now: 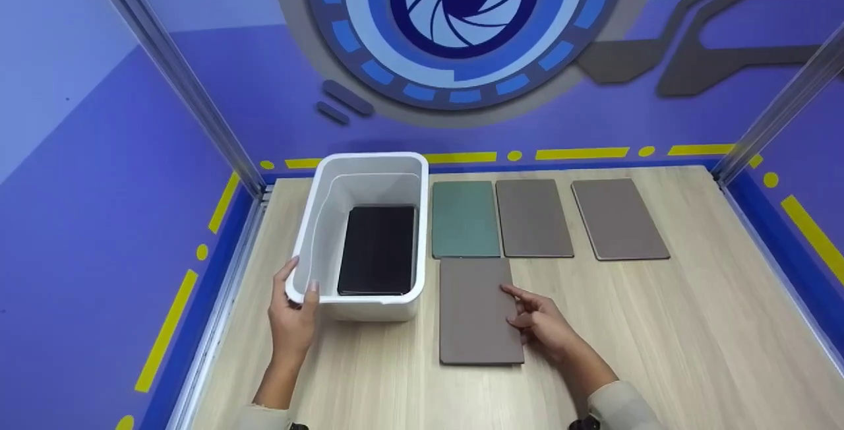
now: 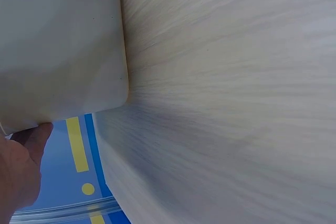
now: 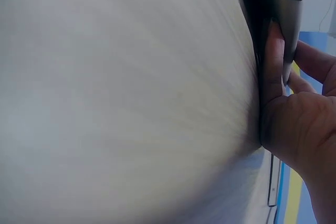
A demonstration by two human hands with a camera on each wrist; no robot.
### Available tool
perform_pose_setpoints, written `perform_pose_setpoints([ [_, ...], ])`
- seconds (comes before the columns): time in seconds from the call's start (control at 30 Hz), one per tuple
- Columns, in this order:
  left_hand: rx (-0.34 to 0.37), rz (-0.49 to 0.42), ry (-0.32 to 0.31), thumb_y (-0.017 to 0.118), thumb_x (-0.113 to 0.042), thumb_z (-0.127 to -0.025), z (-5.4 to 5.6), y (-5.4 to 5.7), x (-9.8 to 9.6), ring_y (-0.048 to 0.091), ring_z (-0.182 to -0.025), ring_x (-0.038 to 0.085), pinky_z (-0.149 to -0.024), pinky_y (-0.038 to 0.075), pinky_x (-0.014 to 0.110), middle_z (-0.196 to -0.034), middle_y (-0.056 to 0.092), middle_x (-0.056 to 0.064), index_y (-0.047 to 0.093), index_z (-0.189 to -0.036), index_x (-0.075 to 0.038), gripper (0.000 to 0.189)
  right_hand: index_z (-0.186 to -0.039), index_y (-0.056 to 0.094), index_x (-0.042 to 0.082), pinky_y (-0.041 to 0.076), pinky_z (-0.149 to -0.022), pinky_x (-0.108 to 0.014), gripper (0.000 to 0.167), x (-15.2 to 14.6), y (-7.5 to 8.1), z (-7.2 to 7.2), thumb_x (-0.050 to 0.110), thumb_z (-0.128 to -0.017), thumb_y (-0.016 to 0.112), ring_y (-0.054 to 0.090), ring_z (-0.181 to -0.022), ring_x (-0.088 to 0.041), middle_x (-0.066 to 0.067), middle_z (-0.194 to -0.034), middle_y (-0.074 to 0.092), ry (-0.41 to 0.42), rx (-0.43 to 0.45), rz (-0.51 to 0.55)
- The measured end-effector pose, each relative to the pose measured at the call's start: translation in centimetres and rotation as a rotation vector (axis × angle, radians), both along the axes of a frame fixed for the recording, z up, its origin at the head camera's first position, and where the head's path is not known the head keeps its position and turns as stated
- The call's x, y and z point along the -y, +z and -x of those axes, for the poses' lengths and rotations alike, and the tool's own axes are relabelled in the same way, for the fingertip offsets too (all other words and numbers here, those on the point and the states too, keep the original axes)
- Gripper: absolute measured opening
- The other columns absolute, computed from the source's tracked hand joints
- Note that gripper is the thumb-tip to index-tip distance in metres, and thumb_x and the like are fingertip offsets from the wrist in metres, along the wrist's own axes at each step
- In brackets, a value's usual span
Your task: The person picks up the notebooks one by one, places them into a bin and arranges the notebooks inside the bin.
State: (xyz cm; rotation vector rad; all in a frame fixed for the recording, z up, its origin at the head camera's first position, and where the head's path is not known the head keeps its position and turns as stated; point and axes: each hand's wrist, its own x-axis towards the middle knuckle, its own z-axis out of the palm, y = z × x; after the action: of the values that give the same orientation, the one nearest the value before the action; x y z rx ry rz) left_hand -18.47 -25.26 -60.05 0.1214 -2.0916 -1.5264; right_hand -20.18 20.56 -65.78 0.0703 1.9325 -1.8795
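My left hand [image 1: 292,324] grips the near left corner of a white plastic bin [image 1: 424,219], thumb inside the rim and fingers outside. Inside the bin lies a black notebook [image 1: 379,252]. With my right hand [image 1: 550,330] I pinch the right edge of a grey-brown notebook [image 1: 476,314], which is in front of the green notebook [image 1: 465,219]. In the right wrist view, this held notebook [image 3: 294,24] has its edge between the fingers, with one finger under it and others over the cover.
Two more grey-brown notebooks, one in the middle [image 1: 535,219] and one at the right [image 1: 621,219], lie in the back row beside the green one. Blue-purple panels [image 1: 217,87] enclose the wooden table [image 1: 712,337] at the back and sides.
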Motion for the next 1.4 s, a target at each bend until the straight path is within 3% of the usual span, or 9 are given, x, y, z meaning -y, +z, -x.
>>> perform_pose_setpoints([
  [0.33, -0.006, 0.012, 0.013, 0.071, -0.007, -0.095, -0.2, 0.3, -0.2, 0.059, -0.108, 0.003, -0.092, 0.045, 0.008, -0.143, 0.067, 0.022, 0.058, -0.151, -0.011, 0.058, -0.165, 0.039, 0.005, 0.043, -0.055, -0.024, 0.074, -0.5, 0.1, 0.1, -0.001, -0.095, 0.065, 0.043, -0.065, -0.009, -0.001, -0.099, 0.048, 0.008, 0.001, 0.047],
  [0.53, -0.001, 0.012, 0.002, 0.072, -0.008, -0.095, 0.1, 0.3, -0.4, 0.058, -0.110, 0.004, -0.093, 0.045, 0.008, -0.146, 0.065, 0.019, 0.058, -0.151, -0.013, 0.059, -0.167, 0.033, 0.005, 0.052, -0.061, -0.024, 0.075, -1.3, 0.2, 0.0, 0.000, -0.098, 0.062, 0.054, -0.075, -0.009, -0.001, -0.107, 0.050, 0.011, 0.018, 0.103],
  [0.87, 0.006, 0.018, 0.004, 0.072, -0.008, -0.095, -0.1, 0.2, -0.1, 0.057, -0.111, 0.004, -0.093, 0.044, 0.009, -0.150, 0.063, 0.017, 0.058, -0.152, -0.014, 0.058, -0.170, 0.025, 0.007, 0.062, -0.078, -0.028, 0.076, -1.5, 0.1, -0.3, 0.004, -0.102, 0.061, 0.067, -0.101, -0.011, -0.011, -0.142, 0.055, 0.034, 0.027, 0.189],
  [1.0, 0.002, 0.021, -0.007, 0.071, -0.008, -0.096, 0.0, 0.0, -0.1, 0.057, -0.108, 0.004, -0.086, 0.045, 0.010, -0.149, 0.063, 0.018, 0.057, -0.152, -0.013, 0.058, -0.171, 0.020, 0.008, 0.063, -0.089, -0.031, 0.077, -1.6, 0.4, -0.4, 0.004, -0.104, 0.058, 0.067, -0.118, -0.011, -0.026, -0.168, 0.036, 0.035, 0.036, 0.210],
  [1.07, -0.002, 0.026, -0.011, 0.071, -0.008, -0.096, 0.0, -0.1, 0.0, 0.057, -0.106, 0.004, -0.083, 0.046, 0.010, -0.148, 0.064, 0.019, 0.056, -0.152, -0.012, 0.058, -0.171, 0.019, 0.008, 0.062, -0.094, -0.032, 0.077, -1.6, 0.6, -0.5, 0.004, -0.104, 0.057, 0.063, -0.126, -0.010, -0.027, -0.175, 0.024, 0.031, 0.037, 0.210],
  [1.23, -0.001, 0.020, -0.015, 0.071, -0.006, -0.096, 0.1, 0.1, 0.0, 0.059, -0.115, 0.003, -0.092, 0.047, 0.008, -0.149, 0.063, 0.020, 0.056, -0.152, -0.010, 0.058, -0.171, 0.022, 0.008, 0.061, -0.091, -0.029, 0.076, -1.7, 1.6, -0.7, 0.004, -0.104, 0.059, 0.064, -0.121, -0.008, -0.022, -0.168, 0.039, -0.011, 0.022, 0.195],
  [1.4, 0.010, 0.011, -0.011, 0.071, -0.006, -0.096, -0.1, 0.3, 0.0, 0.059, -0.124, 0.003, -0.098, 0.045, 0.007, -0.151, 0.062, 0.017, 0.056, -0.152, -0.011, 0.058, -0.170, 0.022, 0.005, 0.058, -0.077, -0.024, 0.076, -1.8, 2.4, -0.7, 0.004, -0.104, 0.059, 0.067, -0.101, -0.008, -0.001, -0.139, 0.062, -0.021, 0.003, 0.207],
])
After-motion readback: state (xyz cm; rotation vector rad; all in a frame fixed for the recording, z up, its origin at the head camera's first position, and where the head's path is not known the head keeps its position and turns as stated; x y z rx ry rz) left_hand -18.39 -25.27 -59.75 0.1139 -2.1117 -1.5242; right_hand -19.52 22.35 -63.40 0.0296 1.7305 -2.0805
